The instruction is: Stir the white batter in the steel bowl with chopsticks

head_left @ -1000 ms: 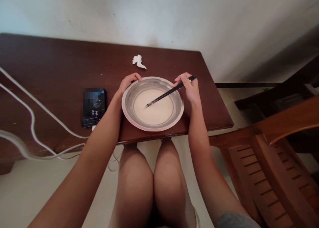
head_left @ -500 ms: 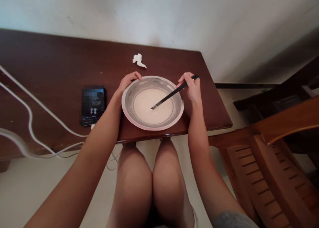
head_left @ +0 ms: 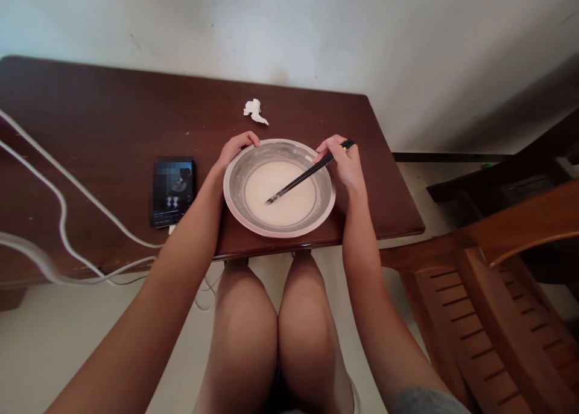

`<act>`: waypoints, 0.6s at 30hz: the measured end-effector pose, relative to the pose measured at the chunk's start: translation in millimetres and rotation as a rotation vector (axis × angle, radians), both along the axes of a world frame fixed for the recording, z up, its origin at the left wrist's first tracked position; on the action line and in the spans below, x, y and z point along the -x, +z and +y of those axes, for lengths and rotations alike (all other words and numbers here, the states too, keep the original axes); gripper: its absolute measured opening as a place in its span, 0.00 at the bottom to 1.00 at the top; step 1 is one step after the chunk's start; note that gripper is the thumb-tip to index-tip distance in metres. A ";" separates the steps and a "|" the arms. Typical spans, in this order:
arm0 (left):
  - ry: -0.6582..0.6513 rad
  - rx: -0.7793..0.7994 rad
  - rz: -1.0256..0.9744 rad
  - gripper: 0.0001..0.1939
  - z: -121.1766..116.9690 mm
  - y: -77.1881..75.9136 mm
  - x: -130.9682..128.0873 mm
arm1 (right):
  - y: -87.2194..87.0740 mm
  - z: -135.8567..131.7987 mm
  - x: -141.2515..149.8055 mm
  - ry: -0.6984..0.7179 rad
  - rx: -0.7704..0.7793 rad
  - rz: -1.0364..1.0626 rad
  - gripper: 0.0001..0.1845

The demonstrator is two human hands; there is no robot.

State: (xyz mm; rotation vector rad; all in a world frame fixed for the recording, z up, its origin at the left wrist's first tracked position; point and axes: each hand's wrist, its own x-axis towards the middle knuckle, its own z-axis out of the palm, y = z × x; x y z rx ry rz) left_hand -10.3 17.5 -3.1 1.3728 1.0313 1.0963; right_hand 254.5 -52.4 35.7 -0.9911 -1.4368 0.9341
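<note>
A wide metal bowl [head_left: 235, 206] stands on the dark wooden table near its front edge. Pale, creamy batter-like liquid [head_left: 289, 212] covers its bottom. My left hand [head_left: 236, 148] grips the bowl's far left rim, its fingers curled over the edge. Black chopsticks [head_left: 303, 177] are held in my right hand [head_left: 342, 159] above the bowl's right rim. They slant down to the left, close together, with whitish tips dipping into the liquid.
A phone [head_left: 173, 192] lies left of the bowl, beside white cables [head_left: 108, 218] that cross the table [head_left: 113, 118]. Crumpled white tissue [head_left: 256, 111] lies behind the bowl. A wooden chair [head_left: 470, 305] stands at the right, and a wall rises behind the table.
The chopstick tips moved right through the liquid, then back left and nearer me. My right hand shifted slightly with them. My left hand stays on the rim.
</note>
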 end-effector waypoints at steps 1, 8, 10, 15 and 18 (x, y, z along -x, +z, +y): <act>-0.004 -0.004 0.002 0.11 0.0 0.0 -0.1 | 0.3 -0.1 -0.2 -0.029 -0.010 -0.001 0.20; 0.004 0.004 0.000 0.11 -1.3 1.6 -0.9 | 0.6 -0.2 -0.9 -0.031 0.001 0.005 0.21; -0.002 -0.009 0.011 0.10 -1.0 1.8 -0.6 | 0.6 -0.5 -0.6 0.006 0.000 -0.001 0.20; 0.001 -0.002 0.047 0.10 -1.3 4.9 -1.0 | 0.4 0.4 -3.3 -0.119 -0.031 0.015 0.22; 0.008 -0.010 0.066 0.11 -3.7 8.4 -1.9 | 0.2 -0.1 -2.2 -0.046 0.005 -0.009 0.22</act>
